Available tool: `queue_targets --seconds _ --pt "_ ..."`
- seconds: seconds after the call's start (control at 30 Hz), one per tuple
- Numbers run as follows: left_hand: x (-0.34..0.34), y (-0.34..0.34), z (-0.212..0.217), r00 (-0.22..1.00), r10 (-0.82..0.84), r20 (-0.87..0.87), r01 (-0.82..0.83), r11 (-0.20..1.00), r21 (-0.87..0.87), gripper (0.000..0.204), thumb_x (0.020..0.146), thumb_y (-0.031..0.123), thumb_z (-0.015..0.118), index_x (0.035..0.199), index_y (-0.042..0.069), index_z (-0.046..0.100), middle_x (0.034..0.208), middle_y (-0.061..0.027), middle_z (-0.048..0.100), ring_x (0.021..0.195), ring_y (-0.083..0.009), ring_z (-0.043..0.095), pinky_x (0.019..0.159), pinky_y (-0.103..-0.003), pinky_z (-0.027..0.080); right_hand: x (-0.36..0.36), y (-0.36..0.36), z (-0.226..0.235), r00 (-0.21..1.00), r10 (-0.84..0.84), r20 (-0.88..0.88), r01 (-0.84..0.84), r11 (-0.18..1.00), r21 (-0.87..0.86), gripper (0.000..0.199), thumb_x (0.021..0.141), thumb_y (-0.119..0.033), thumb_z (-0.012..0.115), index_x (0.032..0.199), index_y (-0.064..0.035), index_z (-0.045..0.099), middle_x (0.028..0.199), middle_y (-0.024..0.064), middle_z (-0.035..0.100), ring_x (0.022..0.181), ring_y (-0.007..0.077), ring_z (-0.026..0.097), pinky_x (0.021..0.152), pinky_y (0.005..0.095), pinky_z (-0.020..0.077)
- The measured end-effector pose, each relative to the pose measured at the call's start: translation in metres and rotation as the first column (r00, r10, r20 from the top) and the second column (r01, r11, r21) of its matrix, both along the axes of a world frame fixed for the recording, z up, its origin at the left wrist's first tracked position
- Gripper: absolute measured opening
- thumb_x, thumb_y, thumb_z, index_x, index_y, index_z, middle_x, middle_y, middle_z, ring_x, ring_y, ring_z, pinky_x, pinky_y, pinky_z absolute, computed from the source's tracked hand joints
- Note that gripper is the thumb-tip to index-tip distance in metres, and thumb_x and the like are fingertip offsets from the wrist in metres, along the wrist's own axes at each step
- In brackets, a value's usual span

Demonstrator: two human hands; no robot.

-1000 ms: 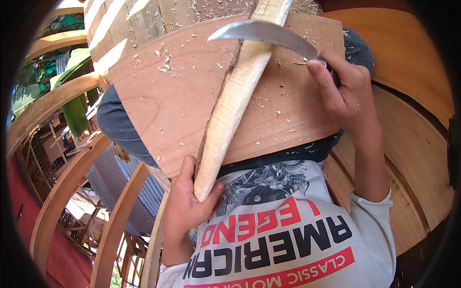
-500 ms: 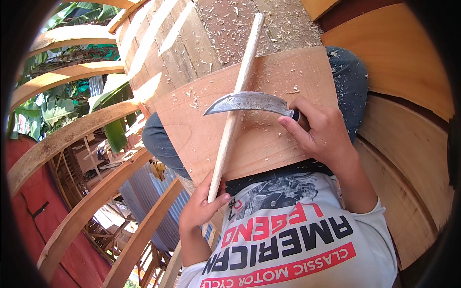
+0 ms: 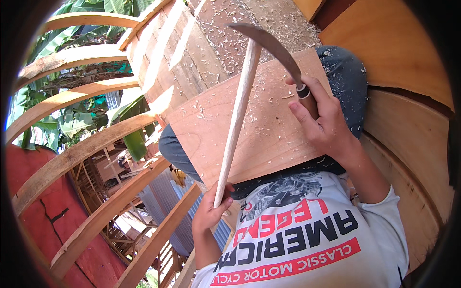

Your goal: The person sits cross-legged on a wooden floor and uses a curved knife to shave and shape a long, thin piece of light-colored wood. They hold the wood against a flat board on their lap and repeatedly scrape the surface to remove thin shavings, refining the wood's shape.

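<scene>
Across the board (image 3: pixel 285 132) slants a pale stick (image 3: pixel 238 110), pinched in my left hand (image 3: pixel 210 210) beside the board; over the board's right side my right hand (image 3: pixel 330 121), fingers curled, grips a curved knife (image 3: pixel 280 52). Shavings (image 3: pixel 200 111) dot the board.

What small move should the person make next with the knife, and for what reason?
Probably, the right hand should lower the curved knife gently onto the pale stick. The blade appears across the stick's far end, though contact is unclear, while the left hand grips the near end, away from the blade.
</scene>
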State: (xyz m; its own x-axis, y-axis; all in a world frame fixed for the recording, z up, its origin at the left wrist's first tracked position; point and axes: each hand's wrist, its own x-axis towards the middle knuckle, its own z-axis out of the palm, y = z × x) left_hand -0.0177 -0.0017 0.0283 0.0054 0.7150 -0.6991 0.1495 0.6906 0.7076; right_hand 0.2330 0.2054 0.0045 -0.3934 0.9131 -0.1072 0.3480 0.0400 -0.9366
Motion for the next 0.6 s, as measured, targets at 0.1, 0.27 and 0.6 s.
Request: queue_targets --seconds 0.1,0.27,0.6 --pt "-0.001 -0.001 0.001 0.998 0.068 0.014 -0.066 0.994 -0.083 0.026 0.079 0.002 0.062 0.104 0.0 0.055 0.079 -0.0011 0.05 0.073 -0.0103 0.046 0.065 -0.025 0.039 0.003 -0.002 -0.006 0.999 0.052 0.004 -0.052 0.991 0.125 0.03 0.084 -0.012 0.067 0.109 0.0008 0.056 0.064 0.0127 0.058 0.056 0.0214 0.06 0.052 0.0322 0.0451" --pt "0.001 0.003 0.001 0.999 0.035 0.006 -0.035 0.997 -0.066 0.025 0.079 0.002 0.061 0.103 0.0 0.056 0.076 -0.0009 0.05 0.072 -0.0104 0.046 0.065 -0.026 0.039 0.001 -0.005 -0.015 1.0 0.014 -0.011 -0.012 0.982 0.19 0.029 0.084 -0.012 0.067 0.107 0.0012 0.057 0.065 0.0121 0.06 0.055 0.0191 0.06 0.052 0.0302 0.0452" --pt "0.0 0.008 0.008 0.924 0.154 0.351 -0.119 0.986 -0.117 0.035 0.08 0.016 0.065 0.107 -0.004 0.055 0.074 -0.0021 0.051 0.062 -0.0083 0.045 0.055 -0.024 0.036 -0.002 -0.01 -0.011 0.99 0.133 -0.039 -0.122 0.97 0.211 0.021 0.082 -0.009 0.069 0.097 -0.0008 0.058 0.055 0.0057 0.051 0.048 0.0087 0.052 0.046 0.0262 0.0391"
